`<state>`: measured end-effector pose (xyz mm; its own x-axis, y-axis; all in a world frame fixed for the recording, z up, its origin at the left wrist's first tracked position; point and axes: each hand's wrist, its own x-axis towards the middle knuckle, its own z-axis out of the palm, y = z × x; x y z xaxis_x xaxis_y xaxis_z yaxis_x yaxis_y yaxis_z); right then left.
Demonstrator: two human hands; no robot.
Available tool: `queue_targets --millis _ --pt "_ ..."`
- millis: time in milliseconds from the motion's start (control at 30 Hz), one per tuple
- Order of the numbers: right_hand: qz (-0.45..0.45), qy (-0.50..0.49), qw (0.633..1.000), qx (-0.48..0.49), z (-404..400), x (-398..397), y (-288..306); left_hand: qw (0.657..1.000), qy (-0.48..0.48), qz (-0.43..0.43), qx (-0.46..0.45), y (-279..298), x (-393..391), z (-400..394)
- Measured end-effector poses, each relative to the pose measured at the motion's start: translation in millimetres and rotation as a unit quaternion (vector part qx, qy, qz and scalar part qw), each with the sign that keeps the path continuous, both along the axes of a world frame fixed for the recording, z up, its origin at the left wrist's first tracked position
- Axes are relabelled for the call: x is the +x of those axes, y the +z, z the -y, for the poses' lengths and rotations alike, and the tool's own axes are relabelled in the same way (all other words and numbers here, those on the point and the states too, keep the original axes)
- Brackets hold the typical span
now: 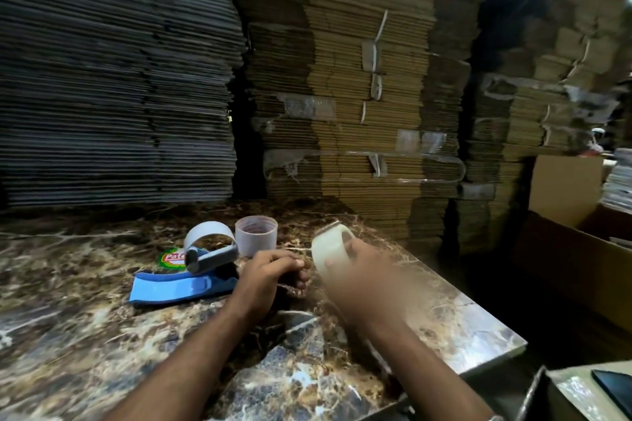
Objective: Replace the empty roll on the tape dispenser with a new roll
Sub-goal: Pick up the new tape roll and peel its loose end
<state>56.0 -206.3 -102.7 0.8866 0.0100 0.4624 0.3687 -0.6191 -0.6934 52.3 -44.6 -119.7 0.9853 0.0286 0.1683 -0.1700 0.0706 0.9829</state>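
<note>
My right hand holds a new roll of clear tape upright above the marble table; the hand is blurred. Just left of the roll, my left hand has its fingers pinched together, seemingly on the tape's loose end, though the strip is hard to make out. The blue tape dispenser lies on its side on the table left of my left hand, with its black roller and grey guard on top. An empty whitish core stands upright behind it.
Tall stacks of flattened cardboard rise behind the table. An open brown carton sits right of the table's edge. A round sticker lies under the dispenser. A dark phone-like slab rests at the bottom right.
</note>
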Motion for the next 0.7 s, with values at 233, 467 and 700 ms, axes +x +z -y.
queue_targets --millis 233,467,700 --pt "0.002 0.093 0.992 0.081 -28.5 -9.5 -3.9 0.996 0.049 0.005 -0.07 12.3 -6.0 -0.2" --pt "-0.033 0.119 0.975 0.186 -19.6 -3.8 -1.0 0.997 0.053 0.01 -0.059 14.6 -5.6 -1.2" --pt "-0.145 0.099 0.974 0.143 -16.2 30.4 29.7 0.997 0.042 0.011 -0.058 14.2 -6.3 -0.9"
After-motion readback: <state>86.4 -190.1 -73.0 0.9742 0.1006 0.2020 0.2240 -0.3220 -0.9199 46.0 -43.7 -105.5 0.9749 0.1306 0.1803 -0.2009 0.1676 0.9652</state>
